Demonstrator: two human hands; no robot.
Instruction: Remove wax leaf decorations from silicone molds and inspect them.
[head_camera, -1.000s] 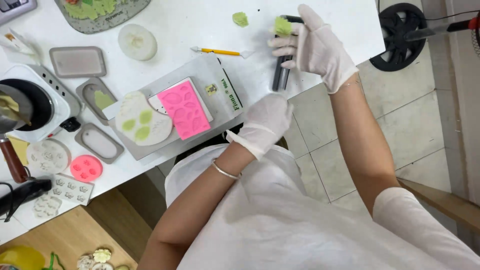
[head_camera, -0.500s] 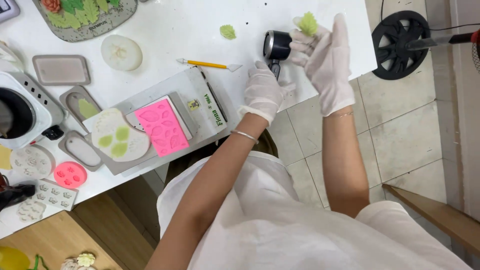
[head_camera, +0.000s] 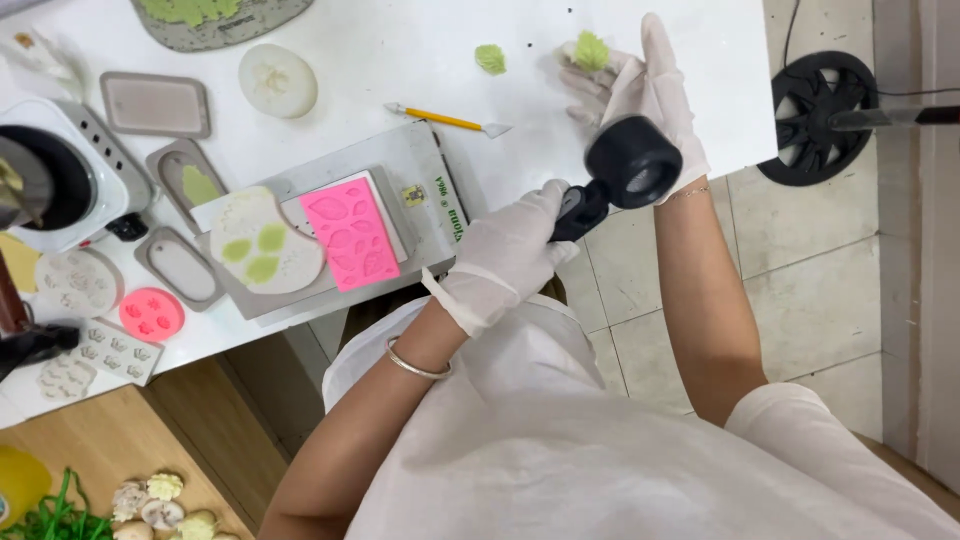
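The gloved left hand (head_camera: 510, 255) is clenched around the handle of a black heat gun (head_camera: 620, 175), which is held above the near edge of the white surface (head_camera: 400, 60) with its round muzzle turned up toward the camera. The gloved right hand (head_camera: 640, 85) is spread flat, palm up, just behind the gun's head, and a small green leaf-shaped piece (head_camera: 592, 50) rests on its fingertips; the fingers are not closed on it. It looks like soft moulded clay, though the blur makes the material hard to tell.

A second green piece (head_camera: 490, 58) lies on the surface just left of that hand, and a yellow-handled modelling tool (head_camera: 445, 120) lies nearer the person. A grey cutting mat (head_camera: 400, 165) carries a pink leaf mould (head_camera: 352, 232) and a white mould (head_camera: 262, 245) with three green fills. Further left stand a small white electric hotplate (head_camera: 70, 175), grey rectangular trays (head_camera: 155, 103) and a round pink mould (head_camera: 152, 313). A black fan (head_camera: 815, 115) stands on the tiled floor beyond the surface's right edge.
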